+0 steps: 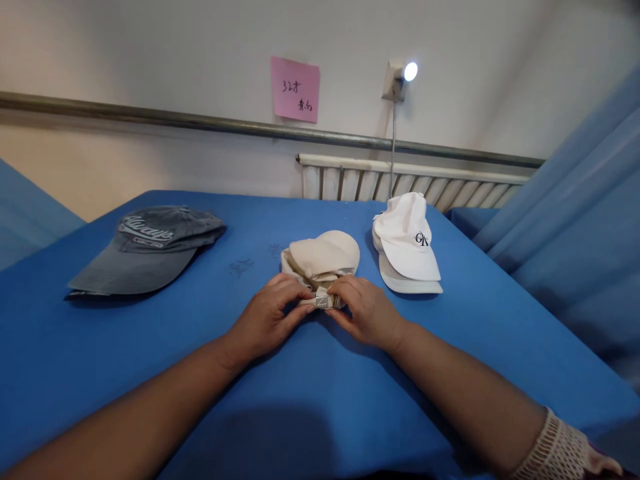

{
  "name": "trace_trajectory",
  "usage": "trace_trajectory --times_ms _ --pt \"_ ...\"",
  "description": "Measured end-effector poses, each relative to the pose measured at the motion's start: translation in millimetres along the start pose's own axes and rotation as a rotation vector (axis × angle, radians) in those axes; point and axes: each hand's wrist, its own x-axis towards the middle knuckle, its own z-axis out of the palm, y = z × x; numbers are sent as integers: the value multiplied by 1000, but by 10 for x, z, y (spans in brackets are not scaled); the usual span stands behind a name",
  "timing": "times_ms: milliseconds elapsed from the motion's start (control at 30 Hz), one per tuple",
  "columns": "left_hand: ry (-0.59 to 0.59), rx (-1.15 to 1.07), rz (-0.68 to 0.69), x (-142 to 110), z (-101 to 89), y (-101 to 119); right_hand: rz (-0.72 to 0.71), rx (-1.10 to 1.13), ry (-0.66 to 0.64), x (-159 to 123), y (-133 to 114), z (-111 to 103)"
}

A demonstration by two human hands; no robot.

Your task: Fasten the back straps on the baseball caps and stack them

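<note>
A beige baseball cap (325,253) lies on the blue table with its back strap toward me. Its strap carries a metal buckle (321,302) at the near edge. My left hand (270,310) pinches the strap on the left of the buckle, thumb and fingers closed on it. On the other side, my right hand (367,308) grips the strap just right of the buckle. Parts of the strap are hidden behind the fingers. Nearest to my right hand stands a stack of white caps (407,240), the top one bearing dark letters.
A grey cap (150,247) with white lettering rests at the left of the blue-covered table (280,413). Behind the table are a radiator (410,180), a metal rail (200,122) and a pink note (295,90) on the wall. A blue curtain (575,200) hangs at the right.
</note>
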Motion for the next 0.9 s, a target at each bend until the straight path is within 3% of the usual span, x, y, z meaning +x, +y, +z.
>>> trace_trajectory --times_ms 433,633,900 --pt "61 36 -50 -8 37 4 -48 -61 -34 1 29 8" --pt "22 37 -52 -17 49 -12 -63 -30 -74 1 40 -17" --pt "26 15 -80 -9 18 -29 177 11 -52 -41 -13 66"
